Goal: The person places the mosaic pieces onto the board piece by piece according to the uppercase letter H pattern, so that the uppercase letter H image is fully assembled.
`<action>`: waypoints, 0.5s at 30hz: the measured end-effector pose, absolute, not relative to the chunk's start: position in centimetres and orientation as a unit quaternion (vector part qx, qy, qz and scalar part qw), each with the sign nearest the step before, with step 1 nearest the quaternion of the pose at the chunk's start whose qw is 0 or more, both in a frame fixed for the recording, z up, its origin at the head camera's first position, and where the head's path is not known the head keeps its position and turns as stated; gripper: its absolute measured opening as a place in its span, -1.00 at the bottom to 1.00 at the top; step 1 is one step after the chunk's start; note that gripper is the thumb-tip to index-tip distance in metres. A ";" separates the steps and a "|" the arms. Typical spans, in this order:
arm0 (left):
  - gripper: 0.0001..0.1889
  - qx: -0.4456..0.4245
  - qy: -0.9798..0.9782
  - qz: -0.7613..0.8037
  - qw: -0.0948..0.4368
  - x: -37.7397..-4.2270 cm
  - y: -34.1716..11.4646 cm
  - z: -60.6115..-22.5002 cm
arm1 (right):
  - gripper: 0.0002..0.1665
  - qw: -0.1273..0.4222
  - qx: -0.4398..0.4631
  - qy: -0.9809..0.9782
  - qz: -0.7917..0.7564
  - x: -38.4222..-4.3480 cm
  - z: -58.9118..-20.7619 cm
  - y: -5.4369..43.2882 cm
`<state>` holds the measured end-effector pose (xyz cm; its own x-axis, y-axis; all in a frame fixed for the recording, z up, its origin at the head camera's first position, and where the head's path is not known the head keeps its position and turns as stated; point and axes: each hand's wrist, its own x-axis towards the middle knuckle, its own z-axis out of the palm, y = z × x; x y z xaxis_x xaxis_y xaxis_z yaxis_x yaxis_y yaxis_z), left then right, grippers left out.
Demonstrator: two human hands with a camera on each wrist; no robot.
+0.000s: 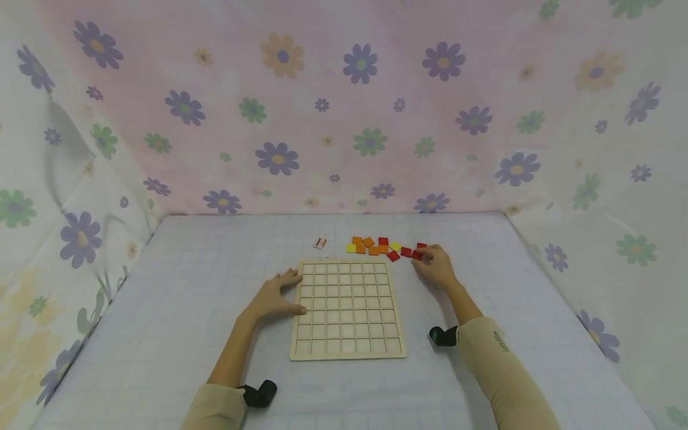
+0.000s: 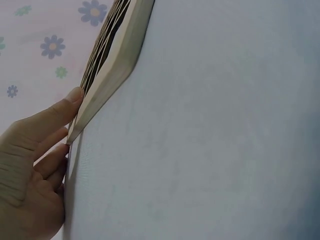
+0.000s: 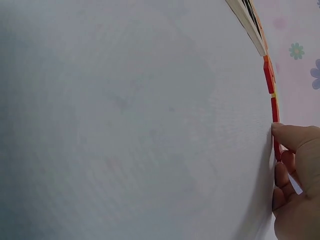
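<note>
A pale wooden grid board (image 1: pixel 349 359) with square cells lies flat on the table. My left hand (image 1: pixel 275 297) rests at its left side, thumb and fingers spread. In the left wrist view, the left thumb (image 2: pixel 67 106) lies on the board's rim (image 2: pixel 107 80), with the other fingers lower at its edge. Beyond the board's upper right corner, my right hand (image 1: pixel 438 266) pinches a red square tile (image 1: pixel 416 255) between thumb and fingers. The right wrist view has this red tile (image 3: pixel 277 149) between the thumb and fingers, low at the table surface.
Other flat tiles lie in a loose row behind the board: red tiles (image 1: pixel 405 252), orange tiles (image 1: pixel 373 251) and yellow tiles (image 1: pixel 351 248). A small printed card (image 1: pixel 322 243) lies left of them. Flowered cloth (image 1: pixel 371 143) hangs behind the white-covered table (image 1: pixel 204 286) and at both sides.
</note>
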<state>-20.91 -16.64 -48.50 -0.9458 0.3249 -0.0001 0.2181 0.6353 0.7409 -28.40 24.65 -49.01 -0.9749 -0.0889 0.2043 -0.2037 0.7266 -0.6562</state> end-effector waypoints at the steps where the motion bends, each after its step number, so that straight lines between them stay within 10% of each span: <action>1: -0.13 0.154 0.900 0.403 0.064 -20.9 -16.7 -48.5 | -0.64 0.081 0.077 -0.925 0.363 -28.4 -49.0 24.6; 15: -0.16 0.138 0.903 0.403 0.064 -20.7 -16.7 -48.5 | -0.59 0.055 0.067 -0.940 0.331 -28.6 -48.0 24.5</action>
<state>-20.70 -16.71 -48.52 -0.9537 0.3008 -0.0046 0.1976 0.6378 0.7445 -28.58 24.47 -48.02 -0.9850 -0.0902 0.1471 -0.1625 0.7720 -0.6145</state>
